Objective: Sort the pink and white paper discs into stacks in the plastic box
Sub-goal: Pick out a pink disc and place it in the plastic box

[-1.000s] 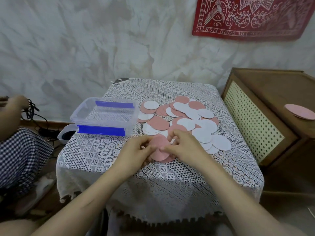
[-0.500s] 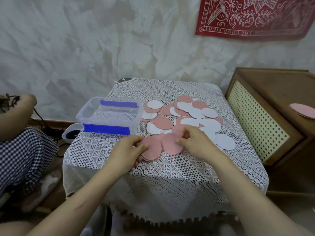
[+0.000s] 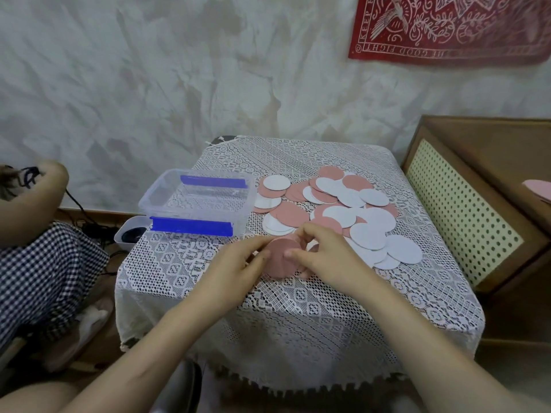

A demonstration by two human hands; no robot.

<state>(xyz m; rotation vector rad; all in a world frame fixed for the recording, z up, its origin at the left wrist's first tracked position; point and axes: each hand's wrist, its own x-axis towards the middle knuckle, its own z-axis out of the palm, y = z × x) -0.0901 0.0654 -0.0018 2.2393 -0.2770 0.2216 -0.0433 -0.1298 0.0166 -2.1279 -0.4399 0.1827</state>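
Over tablecloth (image 3: pixel 298 311), left grip (image 3: pixel 235 269), right grip (image 3: pixel 331 257) pinch discs (image 3: pixel 281 259).

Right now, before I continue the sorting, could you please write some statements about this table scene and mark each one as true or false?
1. The clear plastic box with blue clips has no discs inside. True.
2. The left hand and the right hand together pinch pink round paper discs. True.
3. The loose pile of paper discs lies on the white lace tablecloth to the left of the box. False: the pile lies to the right of the box.
4. The loose pile contains only white discs. False: pink and white discs are mixed there and overlap one another.
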